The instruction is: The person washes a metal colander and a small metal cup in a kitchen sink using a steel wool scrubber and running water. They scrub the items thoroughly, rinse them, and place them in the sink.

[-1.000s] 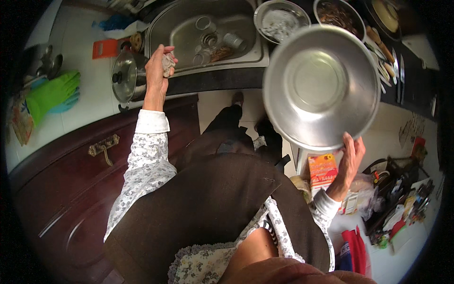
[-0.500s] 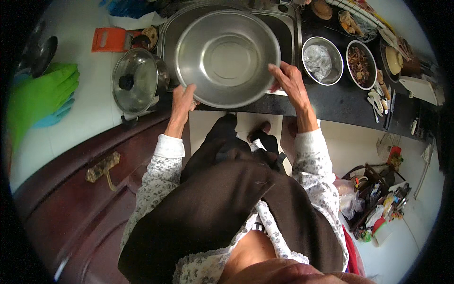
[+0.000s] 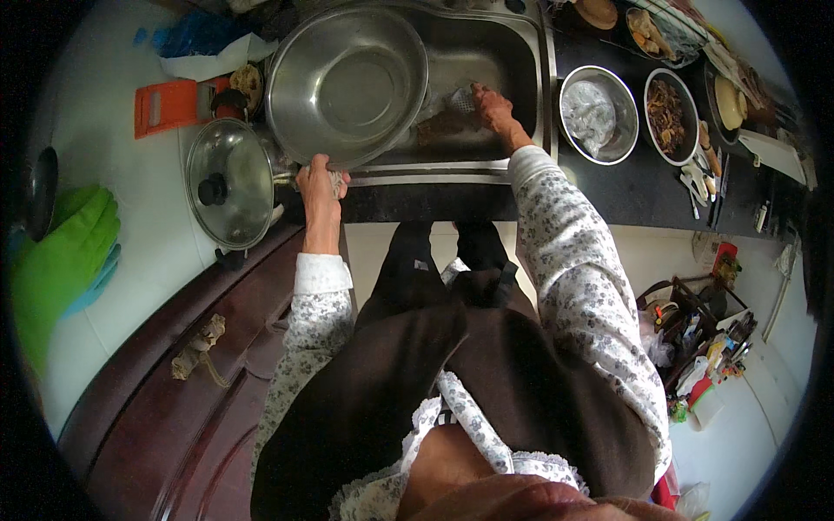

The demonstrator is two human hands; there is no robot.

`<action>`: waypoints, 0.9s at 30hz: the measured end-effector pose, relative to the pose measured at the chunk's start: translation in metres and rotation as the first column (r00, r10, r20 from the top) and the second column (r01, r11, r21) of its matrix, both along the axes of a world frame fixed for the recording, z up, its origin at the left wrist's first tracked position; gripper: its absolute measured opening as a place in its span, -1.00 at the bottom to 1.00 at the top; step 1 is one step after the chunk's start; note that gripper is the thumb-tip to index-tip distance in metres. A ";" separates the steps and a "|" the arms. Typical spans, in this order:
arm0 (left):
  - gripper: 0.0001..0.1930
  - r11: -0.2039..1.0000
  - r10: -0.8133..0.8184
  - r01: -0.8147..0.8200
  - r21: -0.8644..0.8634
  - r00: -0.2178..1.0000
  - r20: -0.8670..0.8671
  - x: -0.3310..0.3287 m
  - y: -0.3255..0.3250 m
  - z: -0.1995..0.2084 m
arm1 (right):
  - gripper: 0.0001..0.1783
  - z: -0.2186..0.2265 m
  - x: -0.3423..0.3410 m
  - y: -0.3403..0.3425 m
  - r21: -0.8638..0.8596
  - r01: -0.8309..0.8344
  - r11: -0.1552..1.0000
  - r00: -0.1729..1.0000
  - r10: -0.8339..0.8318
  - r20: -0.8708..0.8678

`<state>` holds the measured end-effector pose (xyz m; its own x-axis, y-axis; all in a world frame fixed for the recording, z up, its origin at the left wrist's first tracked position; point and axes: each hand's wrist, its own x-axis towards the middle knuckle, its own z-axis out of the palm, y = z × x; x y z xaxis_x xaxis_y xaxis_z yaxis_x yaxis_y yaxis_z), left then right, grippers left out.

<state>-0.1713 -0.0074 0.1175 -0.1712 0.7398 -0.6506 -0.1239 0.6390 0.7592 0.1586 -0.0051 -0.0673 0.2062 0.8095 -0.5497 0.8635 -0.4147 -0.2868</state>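
Observation:
A wide steel basin [image 3: 352, 91] rests tilted over the left part of the steel sink [image 3: 512, 52]. My left hand [image 3: 321, 191] is closed at its near rim, thumb on top and fingers curled. Deep in the sink's right part, my right hand [image 3: 497, 113] reaches down, fingers closed at a small pale grey mesh-like piece [image 3: 462, 100], whose kind I cannot make out. Beside that piece, the sink floor shows a brownish patch [image 3: 443, 128].
Left of the sink stand a glass-lidded pot [image 3: 230, 178] and an orange slicer [image 3: 163, 106]. Green gloves [image 3: 74, 230] hang farther left. On the right counter are a steel bowl with clear plastic [image 3: 599, 115], a bowl of brown food pieces [image 3: 667, 120] and utensils [image 3: 695, 181].
The basin has shifted left and is now tilted. My right hand has let go of its rim and moved into the sink, to the mesh-like piece. My left hand stays at the rim.

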 end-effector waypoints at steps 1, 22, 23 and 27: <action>-0.88 1.000 0.023 -0.023 -0.011 1.000 0.006 0.001 0.000 0.000 | -0.29 -0.016 -0.001 -0.001 -0.001 -0.059 0.998 0.995 0.059 0.079; -0.83 0.998 -0.056 0.056 -0.007 0.958 -0.281 0.019 -0.002 -0.022 | -0.08 0.187 -0.094 0.060 0.350 -0.354 0.867 0.922 0.385 -0.023; -0.83 0.998 -0.064 0.057 -0.034 0.960 -0.272 0.021 -0.003 -0.022 | -0.08 0.176 -0.102 0.065 0.315 -0.400 0.861 0.910 0.415 0.023; -0.83 0.997 -0.043 0.027 -0.070 0.970 -0.240 0.019 -0.003 -0.022 | -0.14 0.154 -0.116 0.072 0.276 -0.481 0.832 0.877 0.464 0.129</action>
<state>-0.1523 -0.0107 0.0951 -0.3039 0.7053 -0.6405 0.0806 0.6889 0.7204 0.0421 0.0670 0.0866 -0.2198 0.9363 -0.2738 0.9505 0.1424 -0.2761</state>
